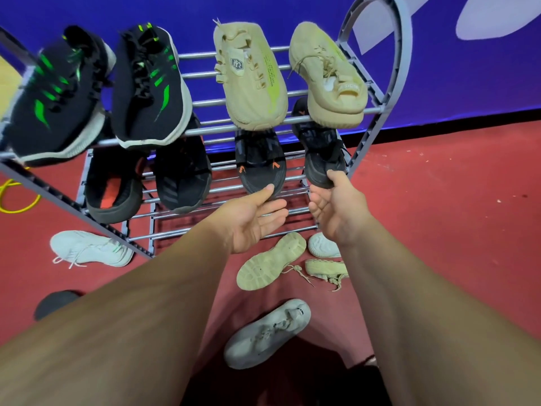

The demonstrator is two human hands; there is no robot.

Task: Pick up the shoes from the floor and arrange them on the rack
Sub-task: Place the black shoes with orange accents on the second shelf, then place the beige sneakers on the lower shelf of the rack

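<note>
Our grey metal-tube shoe rack (216, 131) holds black-and-green knit sneakers (149, 83) and beige knit sneakers (251, 83) on top, four black sneakers (181, 177) below. Our left hand (254, 218) and right hand (336, 206) lie loose, fingers apart, each thumb touching a black sneaker's toe. Pale shoes (268, 332) lie under them on the red floor (439, 230).

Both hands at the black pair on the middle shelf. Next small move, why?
Likely release and lower the left hand to the sole-up beige shoe below it in view. The black pair already rests on the rack; the right hand only thumbs a toe.
</note>
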